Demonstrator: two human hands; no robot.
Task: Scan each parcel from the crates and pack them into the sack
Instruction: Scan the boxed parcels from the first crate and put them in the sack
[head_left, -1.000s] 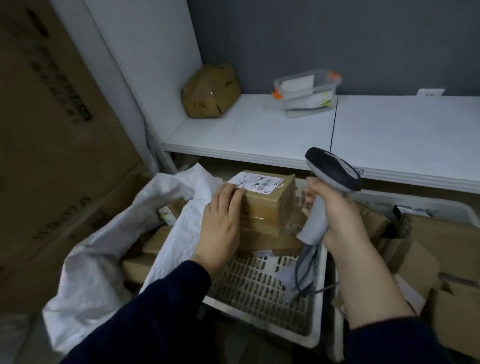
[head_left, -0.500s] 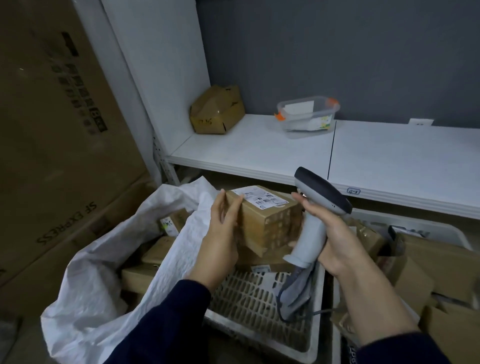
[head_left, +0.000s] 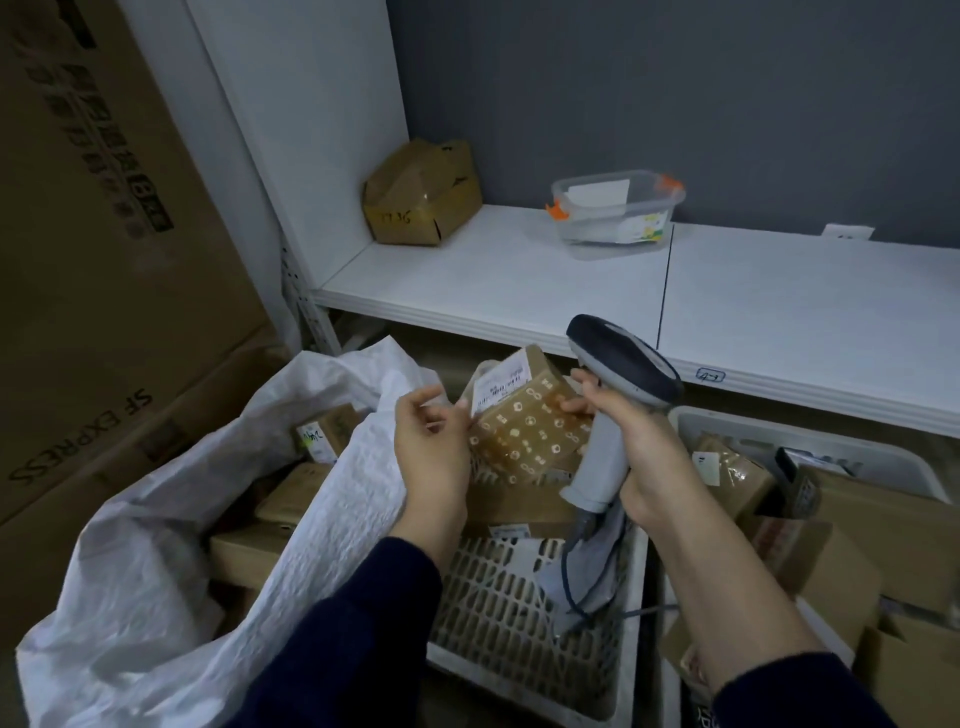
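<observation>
Brown taped parcel (head_left: 524, 431) is tilted above the white crate (head_left: 519, 623), left hand (head_left: 431, 452) pinching its label edge, right hand (head_left: 644, 457) clenched round the scanner (head_left: 623, 364), sack (head_left: 358, 499) just beside.

Close together – left hand (head_left: 432, 448), right hand (head_left: 641, 457), fingers curled.

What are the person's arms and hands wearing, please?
Both arms wear dark navy long sleeves: the left sleeve reaches near the wrist, the right sleeve sits further up, leaving the forearm bare. The left hand and right hand are bare: no gloves, rings or watch visible.
</observation>
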